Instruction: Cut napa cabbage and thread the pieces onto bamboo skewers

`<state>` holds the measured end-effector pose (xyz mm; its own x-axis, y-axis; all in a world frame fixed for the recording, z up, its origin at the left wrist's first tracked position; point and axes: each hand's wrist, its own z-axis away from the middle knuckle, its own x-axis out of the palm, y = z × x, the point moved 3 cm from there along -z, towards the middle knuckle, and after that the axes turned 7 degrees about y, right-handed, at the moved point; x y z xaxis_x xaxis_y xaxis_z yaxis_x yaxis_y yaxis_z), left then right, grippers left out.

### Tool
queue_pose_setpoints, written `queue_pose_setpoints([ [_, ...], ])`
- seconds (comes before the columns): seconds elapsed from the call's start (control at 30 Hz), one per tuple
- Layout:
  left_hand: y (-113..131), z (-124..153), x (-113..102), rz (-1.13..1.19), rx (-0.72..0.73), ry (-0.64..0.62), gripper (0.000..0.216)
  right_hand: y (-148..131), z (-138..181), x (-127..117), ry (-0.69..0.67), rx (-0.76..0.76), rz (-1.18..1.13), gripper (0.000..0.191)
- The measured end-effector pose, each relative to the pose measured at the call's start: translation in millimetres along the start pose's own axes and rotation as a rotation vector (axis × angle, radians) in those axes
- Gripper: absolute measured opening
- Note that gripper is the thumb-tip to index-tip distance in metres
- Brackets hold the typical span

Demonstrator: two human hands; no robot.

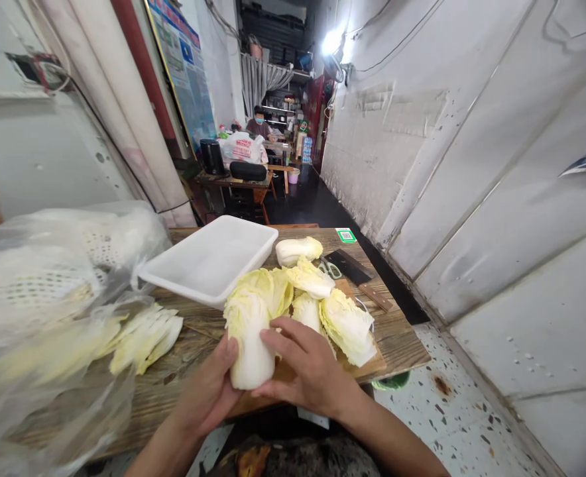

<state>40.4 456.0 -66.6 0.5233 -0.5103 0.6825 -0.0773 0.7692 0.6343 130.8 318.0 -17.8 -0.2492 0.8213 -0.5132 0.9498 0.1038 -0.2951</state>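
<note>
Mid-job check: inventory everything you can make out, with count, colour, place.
Held cabbage: 1, white-yellow, between both hands
Other cabbage pieces: 4 or more, white-yellow, table's right
Loose leaves: several, pale yellow, table's left
Plastic bags: count unclear, transparent, left
Perforated containers: count unclear, white, seen through plastic
Tray: 1, white, table's far side
Cleaver: 1, dark blade, table's right
Scissors: 1, pale green handles, by cleaver
Cutting board: 1, brown, under cabbage pieces
QR card: 1, green-white, far corner
Table: 1, brown, foreground
Shopping bag: 1, white, background
Bucket: 1, lilac, background
Person: 1, dark top, background
Left hand: 1, bare, cabbage's left
Right hand: 1, bare, cabbage's right
</note>
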Motion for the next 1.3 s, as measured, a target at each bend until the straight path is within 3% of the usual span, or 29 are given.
queue_pose_setpoints([
  [0.2, 1.8, 0.2, 0.1, -0.138, 0.07, -0.017, 0.101, -14.7, -6.9, -14.5, 0.118, -0.218, 0.18, 0.037],
  [0.27, -0.4, 0.5, -1.1, -0.176, 0.031, 0.012, 0.105, -9.8, -9.8, -25.2, 0.235, -0.182, 0.269, 0.031],
  [0.4, -5.0, 3.2, -8.5, -0.239, -0.156, 0.003, 0.078, 24.1, -16.7, -50.2, 0.406, 0.301, 0.282, 0.025],
  [0.53, -4.2, 4.1, -17.1, -0.05, -0.364, -0.075, 0.06, 62.6, -17.1, -57.2, 0.547, 0.7, -0.066, 0.03],
  [0.67, -1.2, -1.5, -24.3, 0.116, -0.357, 0.062, 0.041, 92.2, -9.0, -43.5, 0.65, 0.939, -0.452, 0.032],
  [0.77, 2.5, -4.8, -24.6, 0.161, -0.262, 0.147, 0.039, 106.6, -1.7, -37.5, 0.759, 1.022, -0.517, 0.031],
  [0.83, 6.2, -5.0, -22.0, 0.152, -0.213, 0.103, 0.041, 113.7, 1.4, -36.7, 0.8, 1.038, -0.513, 0.032],
  [0.97, 11.5, 0.2, -15.5, 0.185, -0.258, -0.102, 0.054, 126.3, 5.0, -38.9, 0.824, 1.058, -0.488, 0.036],
  [1.03, 13.7, 3.0, -13.0, 0.22, -0.255, -0.144, 0.059, 132.6, 5.6, -39.2, 0.799, 1.064, -0.466, 0.039],
  [1.2, 16.3, 2.8, -6.5, 0.265, -0.115, 0.0, 0.065, 139.0, 3.8, -31.0, 0.628, 1.056, -0.371, 0.044],
  [1.3, 14.8, 0.8, -3.7, 0.271, -0.11, 0.031, 0.065, 119.7, 2.9, -24.9, 0.512, 0.96, -0.123, 0.048],
])
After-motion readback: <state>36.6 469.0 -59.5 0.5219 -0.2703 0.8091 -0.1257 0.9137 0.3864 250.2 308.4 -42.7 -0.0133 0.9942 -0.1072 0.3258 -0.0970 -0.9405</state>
